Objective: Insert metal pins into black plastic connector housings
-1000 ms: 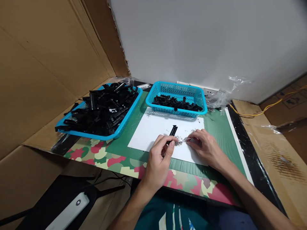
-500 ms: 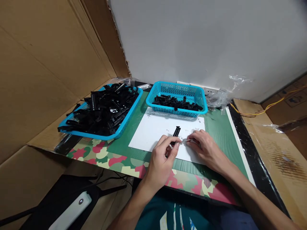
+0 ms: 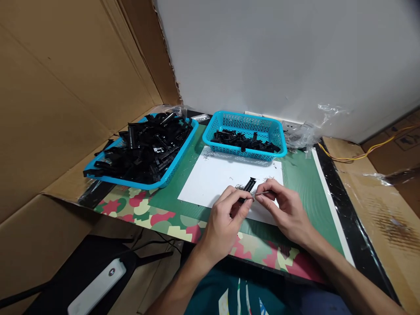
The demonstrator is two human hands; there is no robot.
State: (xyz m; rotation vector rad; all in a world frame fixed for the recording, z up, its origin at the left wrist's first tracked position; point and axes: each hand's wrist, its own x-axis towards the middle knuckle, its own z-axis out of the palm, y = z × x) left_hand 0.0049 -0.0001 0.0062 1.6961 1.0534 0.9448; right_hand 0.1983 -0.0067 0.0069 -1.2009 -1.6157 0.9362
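Between the thumb and fingers of my left hand (image 3: 226, 216) is a narrow black plastic part (image 3: 250, 184), its slotted far end sticking up past the fingers. My right hand (image 3: 284, 208) is closed in a pinch on a thin metal tool (image 3: 262, 193), whose tip points left at my left fingertips. Both hands are close together over a white sheet (image 3: 197, 188). Tiny wire-like metal pieces (image 3: 269, 178) lie scattered on the sheet, some of them behind the black part. Whether a tiny piece sits at the tool's tip is too small to tell.
A large blue tray (image 3: 154, 186) heaped with black plastic parts stands at the left. A smaller blue basket (image 3: 280, 153) with more such parts is behind the sheet. Clear plastic wrap (image 3: 302, 133) and yellow wires (image 3: 370, 150) lie at the right, cardboard (image 3: 65, 87) rises at the left.
The black part has tilted to the right and moved slightly right with my left hand. My right hand has drawn nearer, with the tool's tip raised beside my left fingertips.
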